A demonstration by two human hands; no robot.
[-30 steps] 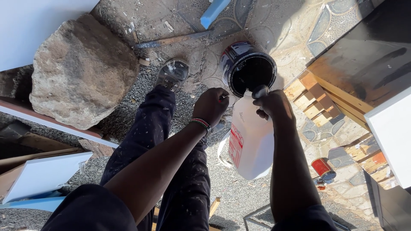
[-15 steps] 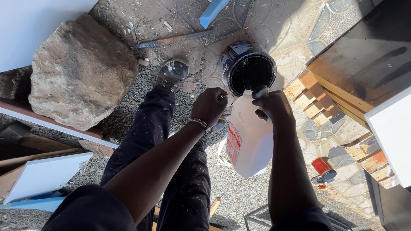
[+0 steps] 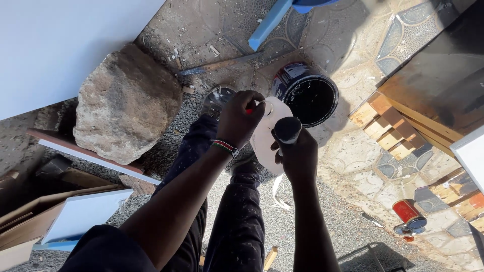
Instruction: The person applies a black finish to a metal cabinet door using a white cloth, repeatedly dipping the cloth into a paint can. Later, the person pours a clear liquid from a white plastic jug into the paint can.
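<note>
A white plastic jug [image 3: 267, 136] is held upright between my hands, above my dark paint-flecked trousers. My right hand [image 3: 300, 156] is closed around the jug's right side, and a dark rounded part shows above the fist. My left hand [image 3: 242, 118], with a beaded band at the wrist, pinches something small and red at the jug's top. Just beyond the jug an open paint can [image 3: 283, 80] stands on the ground with black liquid inside.
A big rock [image 3: 126, 100] sits on the gravel at left, below a white board [image 3: 60, 45]. A blue strip [image 3: 269, 22] and a thin metal rod [image 3: 217, 65] lie beyond. Stacked wood blocks [image 3: 383, 128] and a small red can [image 3: 406, 211] are at right.
The jug was tipped with its mouth over the paint can; now it is back upright and nearer to me. My left hand has moved onto the jug's top.
</note>
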